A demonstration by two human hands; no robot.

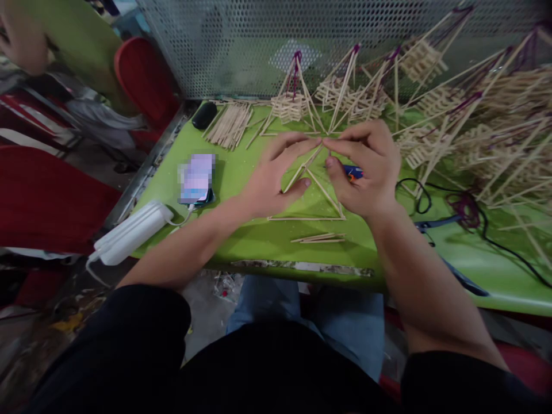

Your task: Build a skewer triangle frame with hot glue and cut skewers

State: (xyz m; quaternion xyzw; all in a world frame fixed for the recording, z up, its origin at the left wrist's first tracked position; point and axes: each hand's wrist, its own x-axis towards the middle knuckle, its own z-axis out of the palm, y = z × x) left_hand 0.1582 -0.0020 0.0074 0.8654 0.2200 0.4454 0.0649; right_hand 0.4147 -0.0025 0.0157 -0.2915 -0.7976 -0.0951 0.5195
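Observation:
Over the green table, my left hand [276, 172] has its fingers stretched out and its thumb apart, the fingertips at the top of a thin wooden stick frame [324, 195]. The frame lies as a triangle, its base stick nearest me. Meeting those fingertips, my right hand [366, 164] pinches a short wooden stick [329, 153] between thumb and forefinger. The exact contact at the tip is hard to see. Partly hidden beneath my right hand is a blue tool [354, 171] with an orange part. Several loose sticks [319, 237] lie below the frame.
Finished-looking stick structures with purple thread [291, 106] crowd the back and right. A stick bundle [228, 125], black case [204, 115], phone [198, 175] and white power strip [131, 231] are left. Blue-handled pliers [437, 223] and a black cord [495, 238] lie right. A perforated metal panel [241, 52] stands behind.

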